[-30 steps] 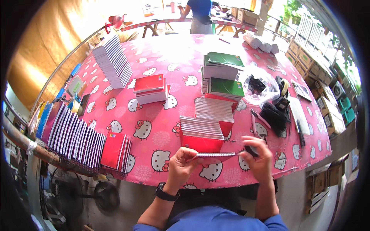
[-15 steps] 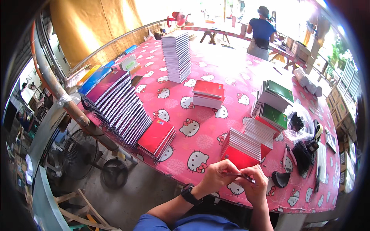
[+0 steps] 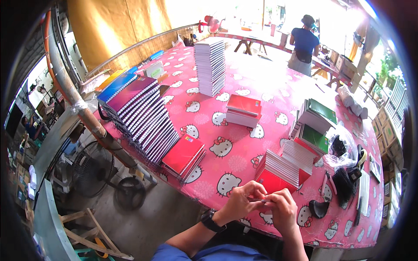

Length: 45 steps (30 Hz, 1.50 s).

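**Q:** What's in the hands right now, and any tips for handling it?

**A:** From where I'm watching, my left hand (image 3: 239,202) and right hand (image 3: 282,209) are pressed close together at the near edge of the table (image 3: 261,91), fingertips of both pinched on a small thin dark piece (image 3: 260,200). It's too small for me to say what it is, maybe a bit of wire binding. It sits right between the two thumbs, just in front of the fanned stack of red notebooks (image 3: 278,172).

**Q:** So how would you do it well?

**A:** I'd keep both hands low and close to the table edge, so if the piece slips it lands on the pink cloth and not the floor. Light pinch, small moves, I reckon. The black combs (image 3: 348,185) off to the right are near enough to snag a sleeve, so I'd keep the right elbow tucked in.
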Motion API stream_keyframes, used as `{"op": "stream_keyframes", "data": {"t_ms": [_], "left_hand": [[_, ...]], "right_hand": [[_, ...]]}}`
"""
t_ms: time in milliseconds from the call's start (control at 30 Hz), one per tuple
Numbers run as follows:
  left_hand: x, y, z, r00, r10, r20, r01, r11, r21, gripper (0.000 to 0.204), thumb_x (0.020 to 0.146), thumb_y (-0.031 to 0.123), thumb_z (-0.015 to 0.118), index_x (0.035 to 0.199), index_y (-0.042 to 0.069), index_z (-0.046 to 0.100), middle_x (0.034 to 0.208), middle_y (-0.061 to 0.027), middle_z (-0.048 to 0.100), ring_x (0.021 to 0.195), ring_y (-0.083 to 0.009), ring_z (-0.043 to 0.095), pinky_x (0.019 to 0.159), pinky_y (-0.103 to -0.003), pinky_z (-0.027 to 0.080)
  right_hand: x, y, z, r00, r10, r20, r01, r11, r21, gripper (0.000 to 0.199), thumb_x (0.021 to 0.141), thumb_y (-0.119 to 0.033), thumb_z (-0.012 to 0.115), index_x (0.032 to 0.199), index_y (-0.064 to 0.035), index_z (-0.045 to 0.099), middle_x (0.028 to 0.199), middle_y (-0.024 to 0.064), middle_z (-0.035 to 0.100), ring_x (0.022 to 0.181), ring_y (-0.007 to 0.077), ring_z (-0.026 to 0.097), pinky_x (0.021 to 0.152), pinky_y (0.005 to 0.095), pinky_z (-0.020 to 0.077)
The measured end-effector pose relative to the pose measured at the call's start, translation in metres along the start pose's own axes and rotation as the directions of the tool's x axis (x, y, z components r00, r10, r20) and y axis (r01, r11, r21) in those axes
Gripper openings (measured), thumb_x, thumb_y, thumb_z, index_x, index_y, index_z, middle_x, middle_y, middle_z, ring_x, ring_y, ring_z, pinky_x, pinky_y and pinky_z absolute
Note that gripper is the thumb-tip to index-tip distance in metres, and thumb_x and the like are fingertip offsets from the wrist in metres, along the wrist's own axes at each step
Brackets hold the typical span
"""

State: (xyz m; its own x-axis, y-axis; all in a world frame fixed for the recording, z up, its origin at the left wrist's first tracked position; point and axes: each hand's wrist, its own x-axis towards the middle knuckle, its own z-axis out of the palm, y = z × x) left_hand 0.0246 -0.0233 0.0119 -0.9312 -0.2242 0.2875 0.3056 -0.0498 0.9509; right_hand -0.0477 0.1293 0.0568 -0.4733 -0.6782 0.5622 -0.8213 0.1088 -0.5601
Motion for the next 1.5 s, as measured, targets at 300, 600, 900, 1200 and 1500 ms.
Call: {"op": "stream_keyframes", "data": {"t_ms": [300, 600, 900, 1200, 1500], "left_hand": [[0.001, 0.013, -0.092, 0.686, 0.313, -0.657, -0.255, 0.949, 0.187, 0.025, 0.091, 0.013, 0.064, 0.110, 0.007, 0.049, 0.094, -0.0019, 0.055, 0.080, -0.0082, 0.055, 0.070, -0.022, 0.051], [-0.035, 0.020, -0.159, 0.488, 0.594, -0.640, 0.486, 0.424, 0.764, 0.051, 0.078, 0.002, 0.072, 0.121, 0.001, 0.046, 0.102, -0.0152, 0.054, 0.091, -0.0264, 0.055, 0.079, -0.038, 0.047], [-0.007, -0.001, -0.138, 0.884, 0.359, -0.299, 0.293, 0.072, 0.953, 0.035, 0.073, 0.012, 0.074, 0.105, 0.006, 0.062, 0.107, -0.0105, 0.057, 0.106, -0.0295, 0.052, 0.092, -0.043, 0.042], [0.002, 0.016, -0.085, 0.831, 0.469, -0.298, 0.161, 0.311, 0.937, 0.043, 0.070, 0.005, 0.073, 0.111, 0.005, 0.060, 0.122, -0.0151, 0.051, 0.117, -0.0336, 0.045, 0.099, -0.045, 0.038], [0.009, -0.044, 0.005, 0.999, -0.050, -0.019, 0.053, 0.926, 0.373, 0.030, 0.076, -0.004, 0.065, 0.105, 0.003, 0.058, 0.105, -0.0112, 0.061, 0.102, -0.0218, 0.058, 0.090, -0.033, 0.045]], "right_hand": [[0.021, 0.001, 0.001, 0.988, -0.112, -0.108, 0.096, 0.984, -0.149, 0.067, 0.082, -0.041, 0.068, 0.130, -0.0020, 0.043, 0.133, 0.0205, 0.046, 0.122, 0.0385, 0.042, 0.102, 0.0510, 0.0324], [-0.026, 0.035, 0.004, 0.991, 0.119, 0.060, -0.126, 0.985, 0.121, 0.016, 0.078, 0.000, 0.068, 0.093, -0.0042, 0.066, 0.097, 0.0098, 0.067, 0.091, 0.0254, 0.062, 0.076, 0.0348, 0.0511], [-0.026, 0.061, -0.009, 0.991, 0.029, -0.129, -0.054, 0.979, -0.196, 0.017, 0.075, -0.005, 0.070, 0.092, -0.0054, 0.066, 0.098, 0.0083, 0.065, 0.093, 0.0277, 0.057, 0.082, 0.0384, 0.0452], [0.002, 0.099, -0.006, 0.970, -0.035, -0.242, -0.081, 0.887, -0.454, 0.023, 0.070, -0.013, 0.074, 0.091, -0.0100, 0.064, 0.088, 0.0009, 0.063, 0.087, 0.0211, 0.057, 0.082, 0.0379, 0.0395], [-0.044, 0.052, -0.016, 0.957, 0.168, -0.237, -0.186, 0.981, -0.057, 0.014, 0.072, -0.004, 0.073, 0.085, -0.0064, 0.067, 0.080, 0.0066, 0.065, 0.074, 0.0231, 0.063, 0.066, 0.0339, 0.0522]]}}
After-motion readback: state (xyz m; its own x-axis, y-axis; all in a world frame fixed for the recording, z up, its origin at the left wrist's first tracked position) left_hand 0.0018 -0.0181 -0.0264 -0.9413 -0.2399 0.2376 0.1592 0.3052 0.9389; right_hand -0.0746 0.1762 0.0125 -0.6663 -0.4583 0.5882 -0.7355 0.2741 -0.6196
